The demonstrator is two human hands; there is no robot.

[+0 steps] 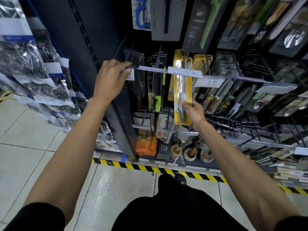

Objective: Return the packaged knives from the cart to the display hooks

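A knife in a yellow card package (181, 90) hangs upright in front of the display rack, its top among other yellow packages on a hook (184, 59). My right hand (193, 110) grips its lower end, thumb on the front. My left hand (111, 77) reaches to the left end of the clear price-tag rail (153, 69) and pinches it at a hook tip. More packaged knives hang left and right of the yellow one. The cart is out of view.
Dark peg hooks with packaged knives and utensils fill the rack to the right. A dark upright post (120, 124) edges the rack on the left, with bagged steel scourers (33, 72) beyond. Mortars (190, 154) stand on the bottom shelf. Yellow-black floor tape (150, 169) runs below.
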